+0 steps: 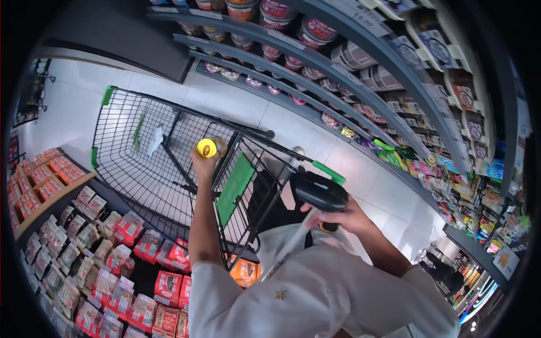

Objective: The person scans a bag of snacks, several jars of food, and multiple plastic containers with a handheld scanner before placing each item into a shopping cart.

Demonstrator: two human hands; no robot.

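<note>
My left hand (204,163) is closed around a jar with a yellow lid (207,149) and holds it over the shopping cart (147,93). The lid bears a dark round emblem; the jar's body shows only in part. At the cart's handle end, my right hand (345,216) is closed at the underside of a black rounded piece (320,190), with part of its fingers hidden. Inside the wire basket lie a long green vegetable (138,132) and a whitish packet (155,141).
Red and clear packs fill a low display (121,256) along the cart's near side. Shelves of tubs and snack packets (349,73) run along the far side, past a tiled floor (225,93). A green panel (235,188) hangs inside the cart.
</note>
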